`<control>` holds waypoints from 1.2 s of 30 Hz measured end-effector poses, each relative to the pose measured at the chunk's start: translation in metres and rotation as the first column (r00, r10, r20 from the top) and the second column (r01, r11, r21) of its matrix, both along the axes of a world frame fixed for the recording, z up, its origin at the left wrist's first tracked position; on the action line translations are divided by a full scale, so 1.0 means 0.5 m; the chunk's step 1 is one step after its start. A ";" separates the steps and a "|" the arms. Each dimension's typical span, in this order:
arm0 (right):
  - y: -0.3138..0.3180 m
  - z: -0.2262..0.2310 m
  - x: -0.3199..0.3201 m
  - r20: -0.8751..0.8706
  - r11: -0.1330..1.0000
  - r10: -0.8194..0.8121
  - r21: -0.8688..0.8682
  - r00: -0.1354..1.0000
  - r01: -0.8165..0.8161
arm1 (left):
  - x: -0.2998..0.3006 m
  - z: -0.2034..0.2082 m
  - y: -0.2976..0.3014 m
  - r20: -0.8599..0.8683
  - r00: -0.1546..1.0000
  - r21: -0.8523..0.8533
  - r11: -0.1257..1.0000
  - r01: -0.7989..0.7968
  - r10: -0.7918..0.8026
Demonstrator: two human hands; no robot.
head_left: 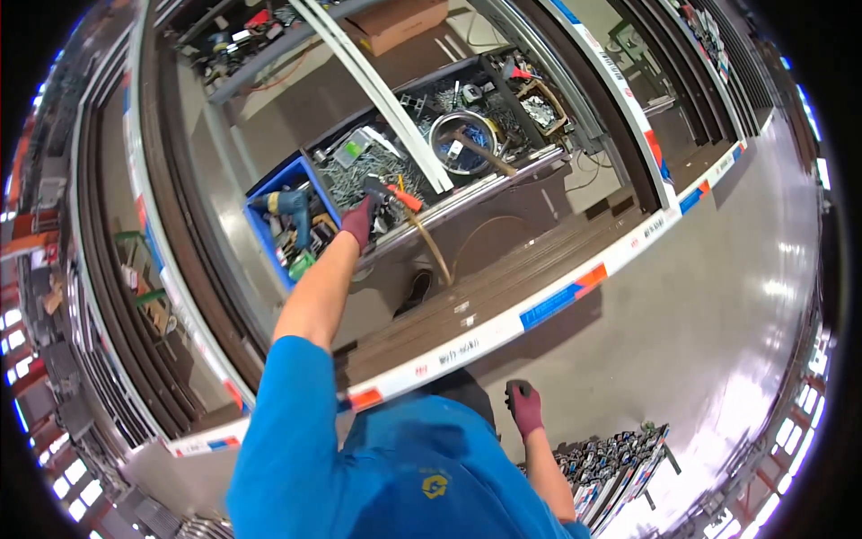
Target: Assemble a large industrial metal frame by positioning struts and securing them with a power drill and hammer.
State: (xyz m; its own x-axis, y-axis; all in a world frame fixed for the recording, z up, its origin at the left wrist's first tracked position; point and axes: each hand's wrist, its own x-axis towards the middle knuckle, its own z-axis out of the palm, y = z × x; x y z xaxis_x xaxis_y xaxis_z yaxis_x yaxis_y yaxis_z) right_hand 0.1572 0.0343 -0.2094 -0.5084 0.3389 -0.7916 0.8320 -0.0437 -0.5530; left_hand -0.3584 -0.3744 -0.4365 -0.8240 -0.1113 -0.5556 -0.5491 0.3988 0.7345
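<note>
My left hand (359,221), in a maroon glove with dark fingers, reaches over a tray of loose metal screws (346,184). Its fingers are closed by the head end of a wooden-handled hammer (433,247), whose handle slants out over the tray's near edge; the fingers partly hide the grip. Bright orange tool handles (406,198) lie just beside it. Low by my right side hangs my right hand (523,407), gloved and curled, with nothing seen in it. Farther right, a second hammer (485,151) rests across a round metal bowl (446,136) with blue pieces inside.
A blue bin (253,216) left of the tray holds a power drill (292,205). Long brown profiles with white-taped edges (620,247) frame the tray on the near side and both flanks. Pale rails (368,81) cross above it. Stacked metal profiles (620,458) stand behind my right hand.
</note>
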 end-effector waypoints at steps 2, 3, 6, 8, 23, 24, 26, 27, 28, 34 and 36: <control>-0.008 0.060 0.031 0.052 0.980 0.002 0.200 0.999 -0.013 | 0.004 -0.122 0.230 0.367 0.888 0.015 0.952 -0.305 0.278; -0.018 0.076 0.020 0.065 0.971 0.029 0.233 0.997 -0.044 | -0.013 -0.176 0.250 0.366 0.863 0.005 0.926 -0.376 0.349; -0.056 0.064 -0.093 -0.036 0.973 0.193 0.140 0.981 -0.186 | -0.179 -0.237 0.046 0.382 0.818 0.131 0.851 -0.509 0.430; -0.048 0.048 -0.097 -0.081 0.915 0.383 0.167 0.920 -0.366 | -0.145 -0.249 0.079 0.358 0.896 0.072 0.950 -0.305 0.261; -0.102 -0.136 -0.187 -0.172 0.754 -0.483 -0.579 0.858 0.309 | 0.223 0.366 0.392 0.026 0.907 0.140 0.900 0.413 -0.420; -0.117 -0.135 -0.171 -0.169 0.720 -0.516 -0.616 0.839 0.319 | 0.245 0.385 0.423 -0.005 0.884 0.158 0.872 0.463 -0.468; -0.132 -0.140 -0.163 -0.159 0.646 -0.575 -0.690 0.803 0.326 | 0.257 0.401 0.448 -0.037 0.855 0.170 0.840 0.515 -0.517; -0.162 -0.148 -0.175 -0.154 0.611 -0.603 -0.721 0.783 0.328 | 0.258 0.389 0.457 -0.100 0.784 0.160 0.768 0.620 -0.612; -0.166 -0.148 -0.169 -0.142 0.572 -0.629 -0.751 0.764 0.330 | 0.250 0.400 0.473 -0.156 0.701 0.141 0.687 0.713 -0.696; -0.102 -0.173 -0.123 -0.060 0.312 -0.753 -0.909 0.655 0.275 | -0.052 0.319 0.516 -0.134 0.463 -0.006 0.468 0.884 -0.876; -0.057 -0.199 -0.146 -0.030 0.232 -0.791 -0.939 0.611 0.253 | -0.113 0.243 0.597 -0.059 0.355 -0.234 0.359 0.904 -0.933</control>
